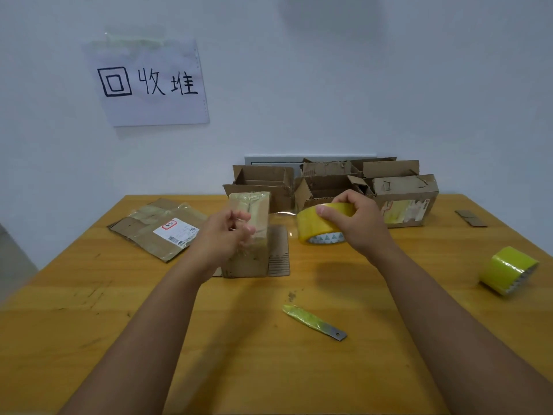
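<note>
1. At the middle of the table (89, 324), a small box (250, 202) stands on end with its long axis upright. Its faces are glossy with tape.
2. The right hand (356, 223) grasps a tape roll (317, 226) from above, with the thumb on the near rim and the fingers curled over the far side. It holds the roll off the table, just right of the box.
3. A clear strip (282, 215) runs leftward from the roll towards the box's upper right edge. The box therefore lies to the left of those fingers, near but apart.
4. The left hand (223, 238) is the nearer one and lies against the box's left near face. Its fingers are curled and blurred, so I cannot tell whether they pinch loose tape or grip the cardboard.
5. The next move probably carries the roll around the box. That calls for a taut strip and a left hand that steadies the box against tipping.
6. A blade (314, 322) lies nearer the person, and a second roll (508, 269) lies well to the right.
</note>
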The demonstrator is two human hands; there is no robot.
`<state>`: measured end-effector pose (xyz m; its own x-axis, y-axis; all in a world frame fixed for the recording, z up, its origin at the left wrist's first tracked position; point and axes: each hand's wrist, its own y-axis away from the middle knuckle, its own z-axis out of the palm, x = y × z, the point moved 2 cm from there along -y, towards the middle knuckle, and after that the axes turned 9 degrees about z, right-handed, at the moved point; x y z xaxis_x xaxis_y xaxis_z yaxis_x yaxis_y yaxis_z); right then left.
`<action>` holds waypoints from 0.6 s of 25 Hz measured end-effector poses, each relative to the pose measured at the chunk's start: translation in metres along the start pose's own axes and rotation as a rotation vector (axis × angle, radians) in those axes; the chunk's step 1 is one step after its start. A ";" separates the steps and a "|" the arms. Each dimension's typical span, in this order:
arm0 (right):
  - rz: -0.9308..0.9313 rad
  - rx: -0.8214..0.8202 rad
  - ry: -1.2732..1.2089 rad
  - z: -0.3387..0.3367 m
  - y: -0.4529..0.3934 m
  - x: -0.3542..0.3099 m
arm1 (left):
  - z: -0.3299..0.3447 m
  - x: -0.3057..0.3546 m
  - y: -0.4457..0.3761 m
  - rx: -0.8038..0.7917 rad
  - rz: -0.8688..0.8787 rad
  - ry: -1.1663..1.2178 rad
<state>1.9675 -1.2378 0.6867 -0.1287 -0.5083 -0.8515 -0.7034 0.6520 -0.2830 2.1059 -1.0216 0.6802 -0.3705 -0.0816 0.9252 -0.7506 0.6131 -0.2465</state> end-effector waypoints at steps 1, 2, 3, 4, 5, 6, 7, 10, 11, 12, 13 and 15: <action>0.003 -0.006 0.006 0.003 0.000 -0.001 | -0.003 -0.004 0.000 0.028 -0.029 0.055; 0.006 -0.014 0.012 0.007 0.001 -0.003 | -0.006 -0.008 0.001 0.042 -0.048 0.098; 0.009 -0.022 0.016 0.010 0.002 -0.003 | -0.008 -0.011 0.002 0.049 -0.061 0.137; 0.012 -0.026 0.018 0.014 0.004 -0.005 | -0.010 -0.014 0.003 0.063 -0.071 0.171; 0.015 -0.027 0.018 0.018 0.005 -0.006 | -0.013 -0.017 0.004 0.086 -0.079 0.200; 0.016 -0.026 0.019 0.021 0.006 -0.007 | -0.016 -0.021 0.004 0.115 -0.088 0.217; 0.014 -0.025 0.018 0.025 0.007 -0.009 | -0.018 -0.024 0.004 0.146 -0.101 0.227; 0.007 -0.021 0.038 0.035 0.008 -0.012 | -0.026 -0.035 0.005 0.233 -0.128 0.240; 0.008 -0.018 0.053 0.038 0.008 -0.012 | -0.028 -0.037 0.005 0.248 -0.125 0.239; 0.009 -0.016 0.065 0.042 0.008 -0.013 | -0.030 -0.039 0.006 0.258 -0.121 0.240; 0.011 -0.012 0.074 0.046 0.007 -0.013 | -0.033 -0.041 0.006 0.268 -0.117 0.245; 0.015 -0.002 0.098 0.052 0.006 -0.015 | -0.037 -0.043 0.005 0.290 -0.124 0.249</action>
<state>2.0018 -1.1975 0.6746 -0.2071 -0.5513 -0.8082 -0.7021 0.6590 -0.2697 2.1387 -0.9858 0.6501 -0.1499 0.0738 0.9859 -0.9176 0.3609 -0.1665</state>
